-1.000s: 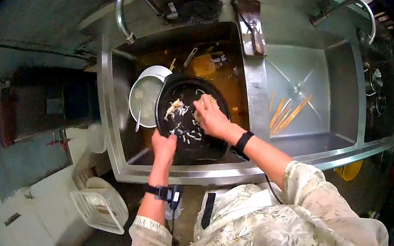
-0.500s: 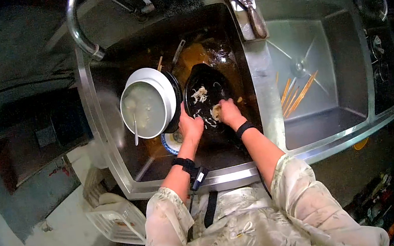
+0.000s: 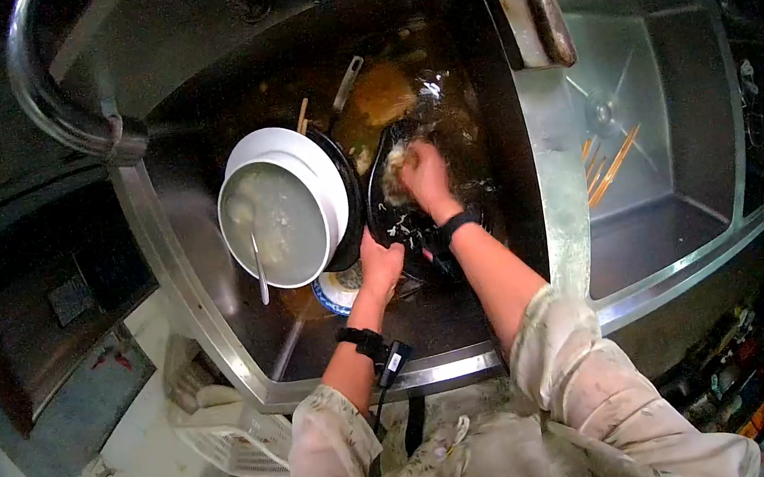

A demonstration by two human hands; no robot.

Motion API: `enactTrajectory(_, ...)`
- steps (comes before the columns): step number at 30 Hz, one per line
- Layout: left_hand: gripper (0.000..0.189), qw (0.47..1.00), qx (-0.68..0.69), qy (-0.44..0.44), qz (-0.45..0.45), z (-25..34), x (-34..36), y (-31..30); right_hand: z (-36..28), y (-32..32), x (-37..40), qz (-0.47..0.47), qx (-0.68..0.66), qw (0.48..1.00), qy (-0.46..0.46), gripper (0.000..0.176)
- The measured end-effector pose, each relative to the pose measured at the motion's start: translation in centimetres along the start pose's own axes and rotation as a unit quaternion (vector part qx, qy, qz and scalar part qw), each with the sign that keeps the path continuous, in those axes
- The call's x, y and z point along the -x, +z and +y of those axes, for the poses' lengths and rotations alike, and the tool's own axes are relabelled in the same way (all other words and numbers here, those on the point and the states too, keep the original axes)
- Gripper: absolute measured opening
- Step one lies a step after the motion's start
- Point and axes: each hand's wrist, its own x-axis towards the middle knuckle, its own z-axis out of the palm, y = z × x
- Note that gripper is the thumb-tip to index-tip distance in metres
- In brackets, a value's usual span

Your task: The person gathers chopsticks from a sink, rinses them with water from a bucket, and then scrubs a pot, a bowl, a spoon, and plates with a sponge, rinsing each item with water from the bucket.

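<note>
My left hand [image 3: 380, 266] grips the near left rim of a black oval dish [image 3: 385, 217] in the dark left sink basin. My right hand [image 3: 424, 176] is closed around a pale, crumpled wad [image 3: 397, 168] at the dish's far end; I cannot tell what the wad is. White shreds of food [image 3: 398, 230] cling to the dish's inside. Left of the dish stands a white bowl [image 3: 230, 235] of cloudy liquid, with a metal spoon [image 3: 260, 270] leaning in it. A blue-rimmed bowl [image 3: 332, 302] is partly hidden behind my left hand.
Brownish water and a metal handle [image 3: 348, 84] show at the back of the basin. A curved faucet [image 3: 40, 101] rises at upper left. Chopsticks [image 3: 616, 165] lie in the right basin [image 3: 646, 240]. On the divider rests a wide-bladed tool [image 3: 549, 20]. A white plastic basket [image 3: 235, 444] stands below left.
My right hand has moved with the wad from the dish's near right side to its far end. My left hand still holds the rim. The camera view has shifted.
</note>
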Motion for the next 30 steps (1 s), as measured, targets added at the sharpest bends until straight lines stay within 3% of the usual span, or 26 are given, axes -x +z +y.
enactTrajectory(1, 0.053, 1.000, 0.015, -0.021, -0.016, 0.2, -0.1, -0.1, 0.5, 0.5, 1.0, -0.028, -0.068, 0.996, -0.052, 0.029)
enactTrajectory(4, 0.060, 0.992, 0.089, -0.050, -0.070, 1.1, -0.2, -1.0, -0.9, -2.9, 4.6, -0.285, -0.103, 0.949, -0.082, 0.026)
enactTrajectory(5, 0.065, 0.979, 0.106, -0.143, -0.100, 3.1, 0.1, -1.3, 0.1, -3.6, 5.9, -0.341, -0.063, 0.935, -0.074, 0.022)
enactTrajectory(7, 0.077, 0.963, 0.149, -0.182, -0.132, 3.0, -0.1, -1.8, 2.8, -5.2, 7.1, -0.470, 0.131, 0.873, -0.016, 0.020)
enactTrajectory(8, 0.077, 0.962, 0.147, -0.185, -0.135, 2.0, -0.1, -1.8, 4.7, -5.5, 7.2, -0.470, 0.129, 0.873, -0.012, 0.020)
enactTrajectory(10, 0.088, 0.996, -0.016, -0.005, -0.088, -0.9, -0.4, -1.5, 9.3, -5.0, 6.5, -0.373, 0.288, 0.881, 0.052, 0.022)
enactTrajectory(11, 0.088, 0.996, -0.017, -0.007, -0.090, 0.3, -0.3, -1.6, 9.5, -5.2, 5.7, -0.319, 0.364, 0.871, 0.083, 0.024)
enactTrajectory(13, 0.091, 0.986, 0.095, -0.075, -0.117, 2.3, 0.4, -1.8, 8.8, -6.7, 4.4, -0.284, 0.308, 0.900, 0.122, 0.031)
enactTrajectory(15, 0.091, 0.979, 0.111, -0.101, -0.141, 2.4, 0.0, -2.0, 5.8, -5.2, 3.6, -0.239, 0.240, 0.923, 0.182, 0.045)
enactTrajectory(16, 0.091, 0.971, 0.125, -0.124, -0.164, 2.4, -0.2, -2.2, 4.3, -4.2, 3.9, -0.171, 0.178, 0.958, 0.144, 0.054)
enactTrajectory(17, 0.091, 0.970, 0.124, -0.127, -0.165, 2.5, -0.2, -2.3, 1.8, -4.9, 4.7, -0.161, 0.050, 0.983, 0.074, 0.056)
enactTrajectory(18, 0.090, 0.967, 0.113, -0.161, -0.164, 2.8, -0.2, -2.3, 1.2, -3.4, 5.1, -0.158, 0.038, 0.985, 0.050, 0.050)
enactTrajectory(19, 0.088, 0.962, 0.101, -0.195, -0.161, 2.9, -0.1, -2.3, 1.0, -2.0, 5.5, -0.128, -0.014, 0.991, -0.046, 0.044)
enactTrajectory(21, 0.084, 0.965, 0.109, -0.178, -0.158, 3.0, 0.0, -2.1, -1.4, -2.4, 5.0, -0.173, -0.022, 0.979, -0.104, 0.043)
enactTrajectory(23, 0.083, 0.966, 0.123, -0.170, -0.150, 3.5, 0.1, -2.1, 0.9, -2.8, 4.0, -0.149, -0.014, 0.984, -0.093, 0.043)
enactTrajectory(24, 0.082, 0.961, 0.121, -0.196, -0.150, 3.9, 0.3, -2.1, 4.3, -2.4, 3.3, -0.122, 0.068, 0.980, -0.143, 0.047)
enactTrajectory(25, 0.082, 0.961, 0.118, -0.200, -0.153, 4.1, 0.5, -2.2, 4.3, -3.7, 3.0, -0.142, 0.115, 0.983, -0.024, 0.052)
enactTrajectory(27, 0.081, 0.963, 0.122, -0.192, -0.143, 4.5, 0.6, -1.9, 7.8, -4.9, 3.0, -0.151, 0.201, 0.964, 0.084, 0.060)
enactTrajectory(28, 0.081, 0.967, 0.129, -0.162, -0.148, 3.0, 0.3, -1.7, 7.4, -5.4, 3.0, -0.149, 0.202, 0.964, 0.085, 0.060)
enactTrajectory(30, 0.081, 0.967, 0.131, -0.162, -0.148, 4.4, 0.7, -1.7, 5.9, -6.4, 4.1, -0.262, 0.277, 0.914, 0.141, 0.054)
